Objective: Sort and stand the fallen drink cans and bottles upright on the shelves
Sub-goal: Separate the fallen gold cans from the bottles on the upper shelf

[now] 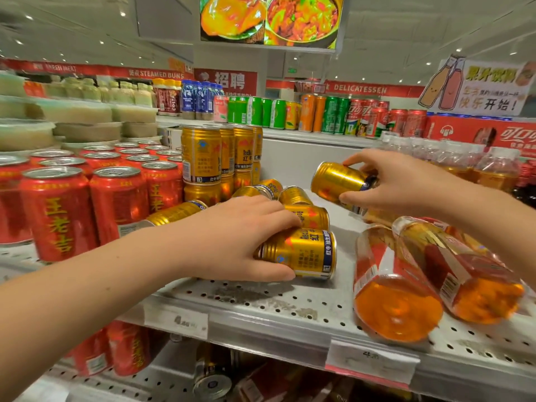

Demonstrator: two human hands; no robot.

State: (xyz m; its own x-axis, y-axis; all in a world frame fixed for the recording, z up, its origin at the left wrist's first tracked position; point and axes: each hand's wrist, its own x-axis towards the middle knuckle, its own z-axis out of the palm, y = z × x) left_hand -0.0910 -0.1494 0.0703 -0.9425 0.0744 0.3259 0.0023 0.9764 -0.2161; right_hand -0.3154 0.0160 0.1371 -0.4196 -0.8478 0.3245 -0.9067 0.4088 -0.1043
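Note:
Several gold Red Bull cans lie toppled on the perforated grey shelf point(290, 303). My left hand point(240, 233) grips the nearest fallen gold can point(307, 253), which lies on its side near the shelf's front. My right hand point(397, 184) holds another gold can point(336, 178) in the air, tilted, above the shelf. More fallen gold cans point(307, 216) lie behind my left hand. Upright gold cans point(203, 155) are stacked two high at the back. Two orange tea bottles point(394, 288) lie on their sides at the right, bases toward me.
Upright red cans point(116, 198) fill the shelf's left part. Upright clear bottles point(464, 161) stand at the back right. A higher shelf holds green, orange and red cans point(319, 114). Below, the lower shelf holds more red cans point(127, 349) and a fallen can point(211, 375).

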